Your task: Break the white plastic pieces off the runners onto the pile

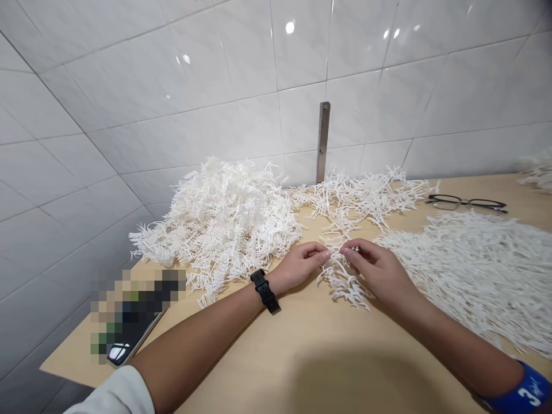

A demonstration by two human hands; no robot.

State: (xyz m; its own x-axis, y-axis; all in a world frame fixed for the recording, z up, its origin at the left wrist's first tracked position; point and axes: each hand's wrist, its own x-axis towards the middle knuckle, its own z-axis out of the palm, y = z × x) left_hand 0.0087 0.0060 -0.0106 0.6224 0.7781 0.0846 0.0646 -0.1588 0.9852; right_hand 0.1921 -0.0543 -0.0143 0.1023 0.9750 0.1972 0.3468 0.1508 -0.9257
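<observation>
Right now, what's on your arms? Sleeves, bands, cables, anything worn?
Both hands are bare, no gloves, no cables. Left hand: black strap watch at the wrist, white sleeve at the lower-left edge of the view. Right hand: blue band farther up the forearm, with white print, maybe a 3; no sleeve shows.

Light wooden bench [276,351] carrying a heap of white shreds [219,224], a flat shred layer [470,270], eyeglasses [466,202] and a phone [138,336].

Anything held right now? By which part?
The right hand pinches the upper end of a white strand cluster with its fingers; the left hand has its fingers beside that end, whether holding it cannot be told.
</observation>
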